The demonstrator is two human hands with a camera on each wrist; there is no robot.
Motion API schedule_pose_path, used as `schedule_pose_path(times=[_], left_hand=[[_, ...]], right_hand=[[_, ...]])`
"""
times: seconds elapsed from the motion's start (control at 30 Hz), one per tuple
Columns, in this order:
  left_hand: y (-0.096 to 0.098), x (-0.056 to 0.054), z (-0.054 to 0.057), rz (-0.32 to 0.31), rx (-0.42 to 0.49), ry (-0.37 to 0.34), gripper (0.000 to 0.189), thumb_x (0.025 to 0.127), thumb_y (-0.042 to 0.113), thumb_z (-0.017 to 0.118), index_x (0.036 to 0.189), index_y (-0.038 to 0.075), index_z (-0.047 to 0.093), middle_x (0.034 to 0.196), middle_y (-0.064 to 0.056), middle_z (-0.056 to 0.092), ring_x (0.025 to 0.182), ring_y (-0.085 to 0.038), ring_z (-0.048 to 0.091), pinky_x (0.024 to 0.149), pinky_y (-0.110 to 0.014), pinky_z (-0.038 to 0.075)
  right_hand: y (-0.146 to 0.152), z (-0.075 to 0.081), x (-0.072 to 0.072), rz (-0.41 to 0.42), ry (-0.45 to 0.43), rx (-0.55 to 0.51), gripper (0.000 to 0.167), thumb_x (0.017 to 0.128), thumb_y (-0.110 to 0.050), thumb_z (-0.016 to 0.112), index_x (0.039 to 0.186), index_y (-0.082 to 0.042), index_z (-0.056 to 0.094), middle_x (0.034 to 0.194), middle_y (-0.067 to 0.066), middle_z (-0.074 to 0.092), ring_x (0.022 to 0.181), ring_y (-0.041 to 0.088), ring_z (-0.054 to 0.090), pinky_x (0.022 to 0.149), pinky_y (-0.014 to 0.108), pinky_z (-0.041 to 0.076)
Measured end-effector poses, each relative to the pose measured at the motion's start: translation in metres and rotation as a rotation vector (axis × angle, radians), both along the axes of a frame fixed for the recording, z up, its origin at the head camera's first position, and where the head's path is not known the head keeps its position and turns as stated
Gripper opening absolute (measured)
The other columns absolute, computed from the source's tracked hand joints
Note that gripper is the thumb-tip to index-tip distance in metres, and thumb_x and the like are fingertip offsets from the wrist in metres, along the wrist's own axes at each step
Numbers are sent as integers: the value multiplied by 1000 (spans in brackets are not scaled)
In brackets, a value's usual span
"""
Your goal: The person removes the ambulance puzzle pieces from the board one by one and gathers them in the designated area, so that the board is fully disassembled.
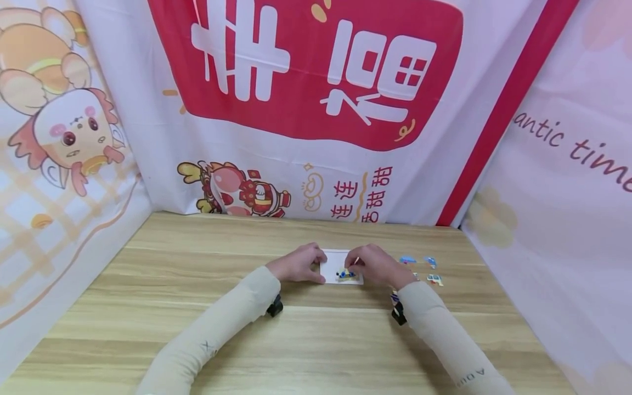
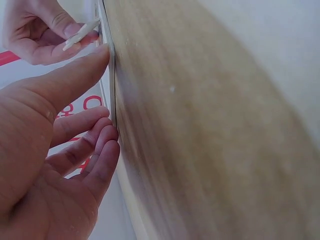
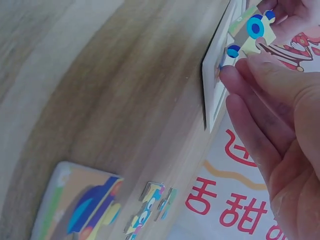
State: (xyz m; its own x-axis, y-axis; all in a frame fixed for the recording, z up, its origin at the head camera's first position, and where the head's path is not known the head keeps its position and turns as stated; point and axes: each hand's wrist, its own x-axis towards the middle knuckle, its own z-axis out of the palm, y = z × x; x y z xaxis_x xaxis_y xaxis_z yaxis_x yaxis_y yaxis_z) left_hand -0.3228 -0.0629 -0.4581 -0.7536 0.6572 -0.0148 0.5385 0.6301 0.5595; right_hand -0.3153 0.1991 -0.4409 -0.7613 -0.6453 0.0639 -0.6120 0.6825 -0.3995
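Note:
A white puzzle board (image 1: 329, 269) lies flat on the wooden table. My left hand (image 1: 300, 264) is at the board's left side; in the left wrist view its thumb (image 2: 82, 72) and loosely bent fingers (image 2: 102, 155) touch the edge. Over the right part of the board, my right hand (image 1: 379, 265) pinches a jigsaw piece (image 3: 256, 29) between thumb and fingers. The piece is pale yellow with blue round shapes, and it is tilted in the right wrist view. From the left wrist view, mainly its pale edge shows.
Several loose jigsaw pieces (image 1: 434, 280) lie on the table (image 1: 336, 340) right of the board. A larger-looking piece (image 3: 92, 205) with blue and orange print is near the right wrist. Printed cloth (image 1: 306, 126) hangs behind the table and along both sides.

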Motion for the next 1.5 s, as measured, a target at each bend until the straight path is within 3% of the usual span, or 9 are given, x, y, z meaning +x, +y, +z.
schedule_pose_path(times=[0.57,0.67,0.9,1.27,1.5], left_hand=[[-1,-1,0,0,2,3,56,89,25,87,135,-1,66,125,-12,61,116,-26,61,108,-42,52],[-1,0,1,1,-4,6,57,89,25,86,136,-1,65,126,-12,61,117,-26,61,109,-42,52],[-1,0,2,9,-26,7,57,89,26,86,136,0,66,126,-11,60,116,-23,61,109,-41,53],[2,2,0,-11,-23,23,58,89,25,87,136,-2,66,126,-13,62,113,-23,61,109,-40,53],[2,3,2,-13,-23,26,58,89,26,87,136,-2,66,128,-13,62,116,-24,61,110,-41,53]], right_hand=[[14,18,0,-16,-94,-18,10,101,-11,71,93,-14,76,89,-6,74,82,5,64,79,26,58],[26,24,4,-3,-102,-15,10,100,-8,70,92,-13,75,87,-4,72,79,7,61,75,25,57],[65,33,18,-87,-147,35,10,102,-14,70,94,-17,74,88,-1,73,76,7,61,70,24,55],[136,40,39,-151,-145,45,9,100,-9,71,91,-12,71,83,-4,67,74,6,57,67,23,52],[159,43,52,-33,-196,36,10,95,0,71,91,-9,74,85,0,71,78,5,60,68,22,54]])
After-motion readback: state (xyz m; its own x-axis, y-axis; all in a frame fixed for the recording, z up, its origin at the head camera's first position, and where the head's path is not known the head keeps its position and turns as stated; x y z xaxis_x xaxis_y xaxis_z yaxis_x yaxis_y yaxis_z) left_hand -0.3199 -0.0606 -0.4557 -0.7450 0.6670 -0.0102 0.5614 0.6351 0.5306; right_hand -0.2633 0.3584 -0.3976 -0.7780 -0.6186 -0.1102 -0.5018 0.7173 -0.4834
